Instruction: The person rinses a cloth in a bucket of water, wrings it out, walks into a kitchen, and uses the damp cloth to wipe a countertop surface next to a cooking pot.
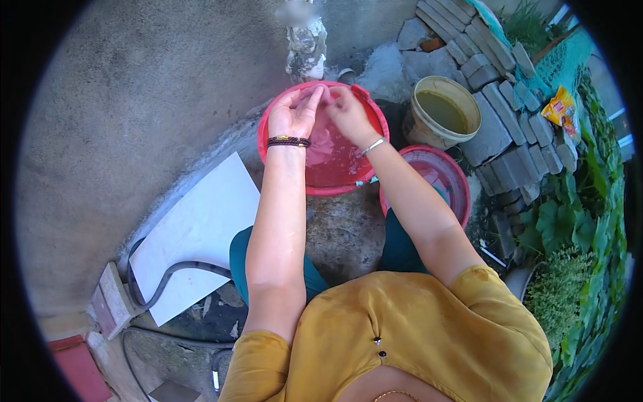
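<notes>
Both hands are over the far part of a red plastic tub (346,190) that holds water. My left hand (294,118), palm turned up, grips a piece of pink cloth (325,94) between thumb and fingers. My right hand (350,114), blurred and knuckles up, pinches the same cloth from the other side. Most of the cloth is hidden by the fingers. Below the hands, a pale pink patch (322,143) shows in the water; whether it is cloth or reflection I cannot tell.
A bucket (421,118) of murky water stands right of the tub, beside stacked grey bricks (495,108). A smaller red basin (459,176) sits by my right knee. At left, a white board (201,216) leans by the wall with a black hose (168,279) across it. A crusted pipe (306,47) rises behind the tub.
</notes>
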{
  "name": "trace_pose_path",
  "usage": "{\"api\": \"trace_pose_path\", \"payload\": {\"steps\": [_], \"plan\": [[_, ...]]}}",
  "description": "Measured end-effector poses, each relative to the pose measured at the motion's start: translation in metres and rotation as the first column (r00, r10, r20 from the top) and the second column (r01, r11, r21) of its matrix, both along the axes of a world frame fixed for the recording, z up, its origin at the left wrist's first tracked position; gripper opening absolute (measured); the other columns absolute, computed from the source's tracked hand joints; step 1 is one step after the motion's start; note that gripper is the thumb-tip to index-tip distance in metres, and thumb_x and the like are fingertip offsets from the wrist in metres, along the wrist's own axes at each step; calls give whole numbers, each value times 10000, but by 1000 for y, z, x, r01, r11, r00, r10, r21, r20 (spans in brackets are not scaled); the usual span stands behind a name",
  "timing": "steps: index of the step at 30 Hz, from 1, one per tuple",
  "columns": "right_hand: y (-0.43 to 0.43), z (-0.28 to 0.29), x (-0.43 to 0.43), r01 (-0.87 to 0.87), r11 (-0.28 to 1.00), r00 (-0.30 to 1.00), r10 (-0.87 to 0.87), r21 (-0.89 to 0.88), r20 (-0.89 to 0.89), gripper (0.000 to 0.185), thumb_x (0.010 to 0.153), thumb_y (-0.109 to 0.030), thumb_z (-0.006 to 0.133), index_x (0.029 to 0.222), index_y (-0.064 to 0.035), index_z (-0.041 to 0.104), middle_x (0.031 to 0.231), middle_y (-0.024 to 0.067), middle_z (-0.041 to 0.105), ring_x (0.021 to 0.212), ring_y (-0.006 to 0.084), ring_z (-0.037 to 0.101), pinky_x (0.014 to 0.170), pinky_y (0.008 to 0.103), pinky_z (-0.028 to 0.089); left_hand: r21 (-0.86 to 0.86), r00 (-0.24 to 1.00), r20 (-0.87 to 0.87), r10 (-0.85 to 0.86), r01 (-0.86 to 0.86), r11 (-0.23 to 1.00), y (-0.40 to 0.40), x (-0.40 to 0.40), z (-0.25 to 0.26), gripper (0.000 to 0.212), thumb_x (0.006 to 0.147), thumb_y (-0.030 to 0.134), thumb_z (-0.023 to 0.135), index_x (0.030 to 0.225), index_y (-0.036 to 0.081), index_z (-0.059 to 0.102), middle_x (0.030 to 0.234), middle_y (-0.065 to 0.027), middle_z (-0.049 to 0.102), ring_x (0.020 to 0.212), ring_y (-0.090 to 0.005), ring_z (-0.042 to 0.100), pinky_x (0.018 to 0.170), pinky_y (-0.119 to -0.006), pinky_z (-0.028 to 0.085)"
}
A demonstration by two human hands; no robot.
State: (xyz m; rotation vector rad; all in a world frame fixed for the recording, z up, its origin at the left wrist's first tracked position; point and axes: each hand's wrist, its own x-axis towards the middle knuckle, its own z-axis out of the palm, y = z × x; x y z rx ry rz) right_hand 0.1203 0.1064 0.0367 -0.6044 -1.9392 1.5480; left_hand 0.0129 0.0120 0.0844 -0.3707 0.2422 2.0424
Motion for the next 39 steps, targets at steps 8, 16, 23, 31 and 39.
{"api": "trace_pose_path", "payload": {"steps": [8, 16, 23, 31, 39], "plan": [[27, 14, 7, -162, 876, 966, 46, -454, -255, 168, 917, -150, 479, 992, -48, 590, 917, -13, 602, 815, 66, 536, 738, 214, 416, -333, 881, -473, -37, -139, 933, -17, -14, -22, 93, 776, -102, 498, 859, -61, 499, 990, -200, 564, 946, -314, 587, 864, -433, 514], [41, 30, 15, -62, 928, 952, -55, -366, -302, 198, 923, -217, 508, 938, -44, 604, 820, -37, 590, 730, 40, 510, 670, 194, 414, -492, 764, -629, -143, -250, 834, -22, -14, -22, 444, 729, -97, 558, 1125, 63, 434, 923, -126, 576, 784, -221, 626, 640, -322, 538], [43, 36, 20, 73, 932, 960, -163, -354, -230, 352, 920, -321, 518, 970, 12, 620, 838, 0, 613, 735, 60, 521, 664, 217, 429, -414, 548, -829, -113, -465, 782, -17, -18, -34, 309, 707, -55, 605, 988, 64, 550, 961, -56, 556, 909, -159, 555, 669, -290, 487], [46, -6, 14, 19, 929, 997, -45, -369, -62, 325, 901, -271, 550, 1018, 29, 598, 888, 40, 619, 774, 105, 557, 703, 246, 453, -605, 756, -610, -237, -252, 755, -10, -15, -83, 163, 835, 67, 580, 895, 218, 570, 907, 55, 584, 873, -133, 518, 782, -429, 390], [48, 1, 20, -95, 960, 988, 59, -262, -143, 237, 816, -76, 621, 1042, -16, 579, 945, 39, 613, 846, 100, 563, 759, 225, 446, -421, 614, -788, -56, -469, 777, -10, -11, -61, 91, 826, 127, 650, 870, 147, 573, 863, 42, 582, 758, -68, 533, 641, -245, 420]]}}
